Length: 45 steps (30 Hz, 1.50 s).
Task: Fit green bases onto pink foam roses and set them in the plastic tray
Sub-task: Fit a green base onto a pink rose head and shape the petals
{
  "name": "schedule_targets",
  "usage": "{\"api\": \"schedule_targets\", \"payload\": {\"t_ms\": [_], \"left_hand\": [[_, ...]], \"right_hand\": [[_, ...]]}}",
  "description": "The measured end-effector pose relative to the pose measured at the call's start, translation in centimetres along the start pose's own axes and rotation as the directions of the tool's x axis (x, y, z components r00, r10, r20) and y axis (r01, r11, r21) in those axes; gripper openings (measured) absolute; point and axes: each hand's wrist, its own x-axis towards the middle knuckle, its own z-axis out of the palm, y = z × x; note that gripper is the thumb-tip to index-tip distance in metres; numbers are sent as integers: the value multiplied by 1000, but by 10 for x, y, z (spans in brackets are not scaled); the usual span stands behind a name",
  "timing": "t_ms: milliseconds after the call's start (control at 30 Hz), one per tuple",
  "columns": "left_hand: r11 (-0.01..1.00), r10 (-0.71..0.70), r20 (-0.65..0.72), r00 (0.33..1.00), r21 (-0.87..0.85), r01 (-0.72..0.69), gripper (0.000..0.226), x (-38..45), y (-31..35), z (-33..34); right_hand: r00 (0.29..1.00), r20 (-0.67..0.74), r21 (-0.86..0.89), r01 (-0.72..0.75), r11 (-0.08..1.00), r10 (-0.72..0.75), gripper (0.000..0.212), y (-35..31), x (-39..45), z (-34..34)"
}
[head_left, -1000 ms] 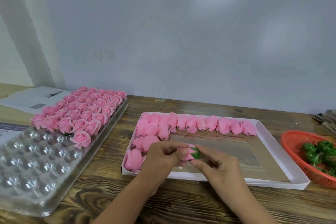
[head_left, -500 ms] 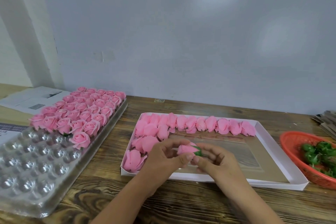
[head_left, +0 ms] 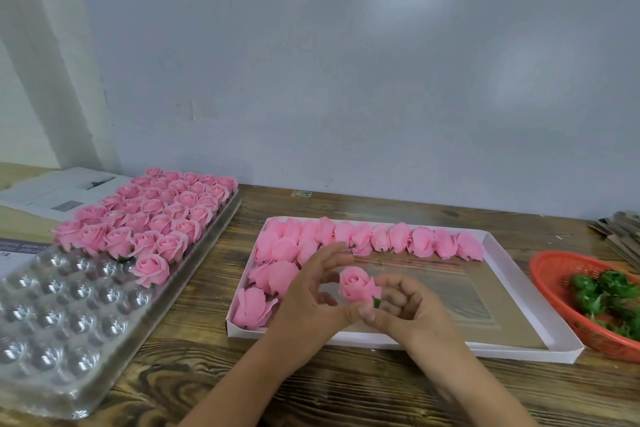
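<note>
**Base looks on, tray's next**

You've got the rose pinched in your right hand, bloom tipped up toward you, with a sliver of green base peeking out at its underside. That upright hold makes sense to me: it lets you eyeball the petals and check the base is seated. Your left hand is loose, fingers fanned and relaxed around the bloom at about 9 o'clock; its thumb tip meets your right fingers under the flower, but it isn't gripping anything that I can see.

All this hovers over the near edge of the white box, where the bare roses lie in a row along the far side plus a clump at the left end. Handy, since your next grab is right there. The bases sit in the red basket at 3 o'clock, right-hand side, so that hand can feed itself.

The plastic tray is off at 9 o'clock, far rows filled with finished blooms and the near cups still open. I'd guess this one goes beside the lone rose in the part-filled row.

Surface is a dark, grainy wood table. Behind it there's a pale board on the wall, papers at 10 o'clock, and a cardboard stack at 2 o'clock.
</note>
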Motion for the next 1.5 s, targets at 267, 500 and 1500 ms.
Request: {"api": "schedule_targets", "payload": {"t_ms": [267, 500, 1500], "left_hand": [[995, 24, 60, 998, -94, -18, 56, -1, 2, 1], [999, 26, 86, 996, -37, -23, 55, -6, 7, 1], [988, 104, 140, 985, -125, -86, 33, -8, 15, -4]], "right_hand": [[997, -62, -146, 31, 989, -41, 56, 5, 1, 11], [986, 143, -168, -64, 984, 89, 39, -14, -5, 5], [996, 85, -511, 69, 857, -29, 20, -9, -8, 9]]}}
